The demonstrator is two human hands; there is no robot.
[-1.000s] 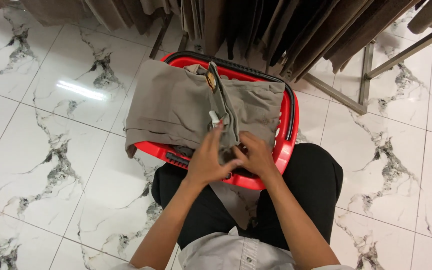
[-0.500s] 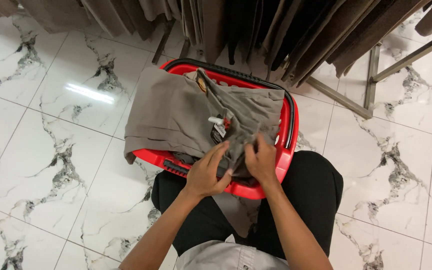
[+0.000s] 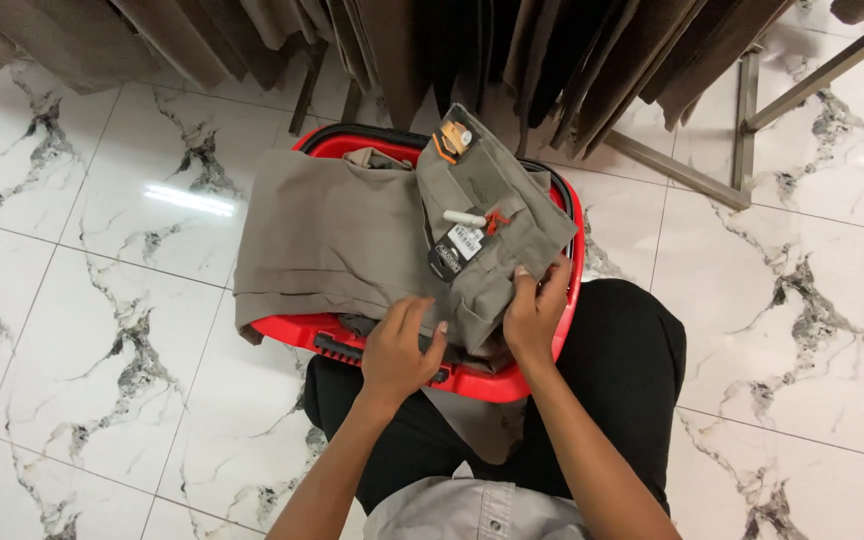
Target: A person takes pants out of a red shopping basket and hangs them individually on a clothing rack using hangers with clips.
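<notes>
While the person sits with a red plastic basket (image 3: pixel 512 385) across the lap, both hands work at its near rim on grey-brown folded trousers (image 3: pixel 352 235). These trousers lie spread over the basket, and their left part hangs out past its left edge above the floor (image 3: pixel 82 330) of white marble tiles. A second folded piece of the same cloth (image 3: pixel 497 215) lies tilted on top, towards the right side of the basket, carrying paper tags (image 3: pixel 460 245) and a small white cylinder-shaped tag (image 3: pixel 464 217) beside an orange clip.

The right hand (image 3: pixel 534 315) holds the near edge of this tilted piece, thumb on top and fingers curled under the cloth, so its grip is closed on the fabric. The left hand (image 3: pixel 402 350) rests at the near rim just beside it, fingers bent and lying on the cloth; whether it pinches the fabric or only presses on it, I cannot tell.

Beyond the basket, at the far side, dark and brown garments (image 3: pixel 512 50) hang in a row from a metal rack (image 3: pixel 747 110).
</notes>
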